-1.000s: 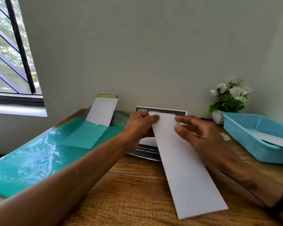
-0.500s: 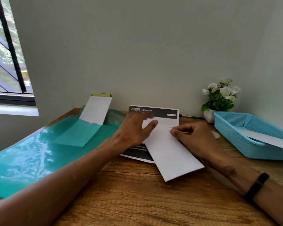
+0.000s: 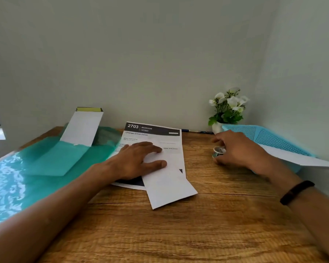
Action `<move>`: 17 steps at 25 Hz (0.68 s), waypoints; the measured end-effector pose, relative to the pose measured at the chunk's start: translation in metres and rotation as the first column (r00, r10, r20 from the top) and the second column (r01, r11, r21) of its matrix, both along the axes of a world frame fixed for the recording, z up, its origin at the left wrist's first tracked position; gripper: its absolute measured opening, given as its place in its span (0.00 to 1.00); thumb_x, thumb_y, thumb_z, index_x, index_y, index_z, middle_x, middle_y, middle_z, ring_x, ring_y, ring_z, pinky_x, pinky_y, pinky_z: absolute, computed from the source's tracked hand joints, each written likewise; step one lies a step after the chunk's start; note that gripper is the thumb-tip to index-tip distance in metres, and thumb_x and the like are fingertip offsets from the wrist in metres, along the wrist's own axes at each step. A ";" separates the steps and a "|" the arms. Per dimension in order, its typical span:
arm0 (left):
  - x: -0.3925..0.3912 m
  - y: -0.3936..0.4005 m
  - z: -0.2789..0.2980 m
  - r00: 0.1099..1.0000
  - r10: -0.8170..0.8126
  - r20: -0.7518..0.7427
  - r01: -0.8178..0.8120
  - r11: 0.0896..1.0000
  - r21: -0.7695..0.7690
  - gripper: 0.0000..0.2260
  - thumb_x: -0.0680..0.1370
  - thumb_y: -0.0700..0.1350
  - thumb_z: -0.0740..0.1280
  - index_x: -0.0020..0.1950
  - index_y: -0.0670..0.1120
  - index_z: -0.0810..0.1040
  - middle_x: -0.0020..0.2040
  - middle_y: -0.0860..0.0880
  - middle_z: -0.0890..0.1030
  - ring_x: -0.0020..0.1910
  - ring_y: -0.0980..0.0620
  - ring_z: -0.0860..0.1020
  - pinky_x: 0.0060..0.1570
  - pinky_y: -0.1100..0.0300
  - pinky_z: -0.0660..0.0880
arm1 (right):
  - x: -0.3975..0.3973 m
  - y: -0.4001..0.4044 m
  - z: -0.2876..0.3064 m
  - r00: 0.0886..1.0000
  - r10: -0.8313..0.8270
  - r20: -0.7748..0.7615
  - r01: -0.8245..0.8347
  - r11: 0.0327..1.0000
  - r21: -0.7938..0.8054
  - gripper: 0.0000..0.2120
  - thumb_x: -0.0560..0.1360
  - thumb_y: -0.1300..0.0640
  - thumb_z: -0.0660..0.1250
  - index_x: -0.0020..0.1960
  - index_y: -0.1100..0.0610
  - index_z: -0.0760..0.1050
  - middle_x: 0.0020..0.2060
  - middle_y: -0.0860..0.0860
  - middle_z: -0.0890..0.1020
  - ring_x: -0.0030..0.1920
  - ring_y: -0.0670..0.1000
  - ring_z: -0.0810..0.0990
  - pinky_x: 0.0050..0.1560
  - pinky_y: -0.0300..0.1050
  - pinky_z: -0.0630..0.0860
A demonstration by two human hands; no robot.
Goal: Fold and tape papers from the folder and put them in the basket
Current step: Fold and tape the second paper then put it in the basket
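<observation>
Wooden counter (image 3: 207,215) before us: our left hand (image 3: 139,160) presses flat on the folded paper (image 3: 169,188), while our right hand (image 3: 235,149) curls around the tape roll (image 3: 218,151). Taping remains; the basket (image 3: 270,139) already holds one paper (image 3: 300,158).

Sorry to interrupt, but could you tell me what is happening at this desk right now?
A person is folding papers. The left hand presses a folded sheet flat on a printed page. The right hand grips a tape roll beside the basket, which already holds a folded paper.
</observation>
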State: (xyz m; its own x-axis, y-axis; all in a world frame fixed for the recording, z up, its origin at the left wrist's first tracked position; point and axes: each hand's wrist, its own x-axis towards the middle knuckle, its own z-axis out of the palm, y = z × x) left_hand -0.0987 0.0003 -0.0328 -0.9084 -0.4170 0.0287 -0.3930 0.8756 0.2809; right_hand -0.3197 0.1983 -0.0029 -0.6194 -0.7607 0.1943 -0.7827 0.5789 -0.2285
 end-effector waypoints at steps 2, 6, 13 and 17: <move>0.002 0.001 0.001 1.000 0.002 -0.020 -0.002 1.000 -0.012 0.31 0.78 0.70 0.57 0.79 0.60 0.65 0.82 0.55 0.61 0.81 0.52 0.59 0.80 0.44 0.55 | -0.002 -0.001 -0.003 1.000 0.017 0.008 -0.016 0.999 -0.040 0.27 0.72 0.57 0.79 0.69 0.50 0.77 0.62 0.51 0.83 0.57 0.49 0.81 0.54 0.41 0.77; 0.004 0.026 0.011 0.925 0.019 -0.381 -0.010 1.000 0.025 0.28 0.77 0.68 0.60 0.74 0.58 0.73 0.73 0.55 0.76 0.69 0.56 0.74 0.68 0.57 0.74 | 0.021 0.001 -0.003 0.950 0.256 0.178 -0.163 0.894 -0.417 0.26 0.69 0.57 0.82 0.64 0.48 0.80 0.57 0.45 0.86 0.54 0.41 0.84 0.58 0.38 0.81; 0.016 0.069 0.007 0.805 0.138 -0.578 0.179 0.871 0.457 0.26 0.68 0.65 0.74 0.66 0.64 0.78 0.55 0.61 0.85 0.52 0.66 0.83 0.47 0.68 0.82 | 0.078 0.009 -0.033 0.871 0.490 0.045 -0.353 0.686 -0.636 0.27 0.68 0.36 0.75 0.66 0.35 0.76 0.59 0.27 0.79 0.60 0.31 0.79 0.55 0.27 0.78; 0.015 0.072 -0.004 0.753 0.208 -0.625 0.165 0.859 0.484 0.23 0.69 0.62 0.76 0.63 0.67 0.77 0.51 0.63 0.86 0.51 0.66 0.83 0.44 0.72 0.80 | 0.082 0.006 -0.037 0.833 0.499 -0.240 -0.543 0.651 -0.531 0.26 0.74 0.40 0.74 0.71 0.40 0.73 0.64 0.30 0.76 0.66 0.34 0.76 0.63 0.24 0.71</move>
